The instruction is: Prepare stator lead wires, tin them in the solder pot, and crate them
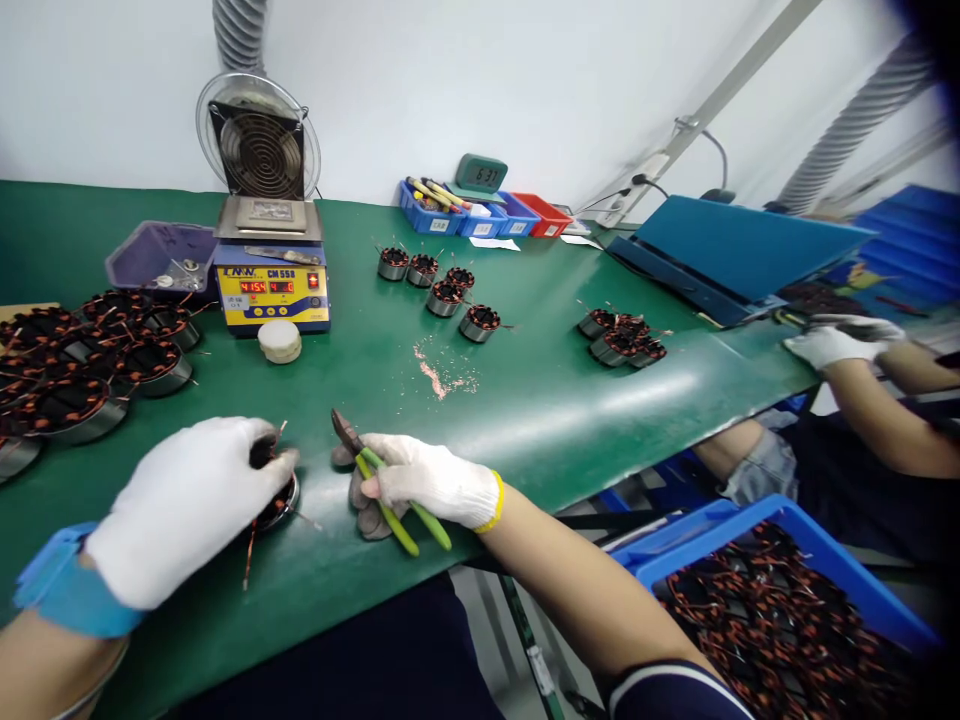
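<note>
My left hand (191, 500), in a white glove with a blue wristband, grips a wire-wound motor stator (283, 505) on the green bench. Copper leads stick out from it, one toward me. My gloved right hand (427, 480) holds diagonal cutters (386, 500) with yellow-green handles. Their dark jaws point up and left, a short way right of the stator and apart from it. The grey-stained glove fingertips wrap under the handles. Part of the stator is hidden beneath my left fingers.
Many stators (82, 370) crowd the left. Behind are a yellow-blue solder pot (271, 290), a round pale pad (280, 341) and a purple bin (161, 255). Copper scraps (435, 378) lie mid-bench. A blue crate (795, 520) of stators stands lower right; a co-worker's gloved hand (832, 343) is beyond.
</note>
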`<state>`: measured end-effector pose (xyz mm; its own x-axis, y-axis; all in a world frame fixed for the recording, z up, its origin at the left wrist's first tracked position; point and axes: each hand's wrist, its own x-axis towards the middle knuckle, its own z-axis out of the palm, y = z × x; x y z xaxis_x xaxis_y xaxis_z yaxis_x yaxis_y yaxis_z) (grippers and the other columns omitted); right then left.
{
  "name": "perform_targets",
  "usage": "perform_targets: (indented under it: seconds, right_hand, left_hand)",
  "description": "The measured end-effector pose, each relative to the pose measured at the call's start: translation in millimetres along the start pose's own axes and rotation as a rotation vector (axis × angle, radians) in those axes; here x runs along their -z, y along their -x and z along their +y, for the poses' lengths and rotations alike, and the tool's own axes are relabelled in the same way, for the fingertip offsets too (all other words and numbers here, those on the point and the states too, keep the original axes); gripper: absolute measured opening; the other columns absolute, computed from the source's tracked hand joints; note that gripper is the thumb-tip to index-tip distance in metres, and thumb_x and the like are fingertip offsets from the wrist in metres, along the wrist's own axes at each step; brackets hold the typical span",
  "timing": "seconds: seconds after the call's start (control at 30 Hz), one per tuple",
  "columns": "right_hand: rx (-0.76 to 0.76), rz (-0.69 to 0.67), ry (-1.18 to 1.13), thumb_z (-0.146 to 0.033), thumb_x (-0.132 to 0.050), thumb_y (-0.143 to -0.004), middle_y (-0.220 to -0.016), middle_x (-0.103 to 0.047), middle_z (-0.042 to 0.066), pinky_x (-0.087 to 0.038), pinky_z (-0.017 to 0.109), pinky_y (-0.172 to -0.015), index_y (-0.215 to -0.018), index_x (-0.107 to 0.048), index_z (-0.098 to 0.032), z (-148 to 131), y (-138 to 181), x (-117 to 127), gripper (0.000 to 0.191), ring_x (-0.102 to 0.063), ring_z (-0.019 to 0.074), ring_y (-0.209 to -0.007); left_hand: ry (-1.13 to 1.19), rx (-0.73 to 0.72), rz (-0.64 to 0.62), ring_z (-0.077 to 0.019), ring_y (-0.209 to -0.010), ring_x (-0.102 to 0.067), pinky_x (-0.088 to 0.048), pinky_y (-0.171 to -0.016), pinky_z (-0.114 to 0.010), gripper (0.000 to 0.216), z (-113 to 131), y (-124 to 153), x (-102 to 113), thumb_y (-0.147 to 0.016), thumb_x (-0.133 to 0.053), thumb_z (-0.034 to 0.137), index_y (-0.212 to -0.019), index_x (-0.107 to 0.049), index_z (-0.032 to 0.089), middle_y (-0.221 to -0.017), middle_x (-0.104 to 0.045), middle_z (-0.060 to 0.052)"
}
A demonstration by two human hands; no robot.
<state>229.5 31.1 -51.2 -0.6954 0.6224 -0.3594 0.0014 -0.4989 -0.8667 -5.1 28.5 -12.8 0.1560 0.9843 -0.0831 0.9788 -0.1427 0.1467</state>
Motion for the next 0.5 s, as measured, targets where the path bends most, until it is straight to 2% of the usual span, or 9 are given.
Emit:
perform_targets:
  seconds: [0.13,0.33,0.5]
  right_hand:
    - [-0.032,-0.076,0.024,-0.026,-0.069,-0.066,-0.078,-0.056,0.0,-0.039,0.017,-0.045,-0.111,-0.049,-0.015,-3.9,-3.1,0.0,0.05,-0.057,0.0115,-0.055]
    - [-0.103,-0.139,-0.038,-0.023,-0.071,-0.062,-0.076,-0.056,-0.001,-0.048,0.023,-0.051,-0.106,-0.047,-0.016,-2.2,-5.6,-1.5,0.05,-0.058,0.013,-0.054]
    - [-0.117,-0.118,-0.028,-0.023,-0.07,-0.062,-0.077,-0.056,-0.001,-0.05,0.025,-0.054,-0.107,-0.047,-0.017,-4.2,-6.2,-3.1,0.05,-0.058,0.0131,-0.055]
  left_hand:
    - [0.23,-0.009,0.02,-0.0268,-0.086,-0.067,-0.053,-0.071,-0.034,0.037,7.2,-6.0,-16.0,-0.079,-0.041,0.039,-0.096,-0.07,0.024,-0.095,-0.072,-0.003]
    - [0.39,-0.015,-0.019,-0.0238,-0.08,-0.067,-0.053,-0.07,-0.031,0.039,12.0,-7.9,-17.2,-0.077,-0.041,0.039,-0.098,-0.069,0.022,-0.094,-0.072,-0.002]
    - [0.453,-0.042,-0.04,-0.0228,-0.077,-0.066,-0.053,-0.068,-0.03,0.038,14.6,-9.8,-16.8,-0.077,-0.041,0.039,-0.097,-0.068,0.022,-0.094,-0.072,-0.002]
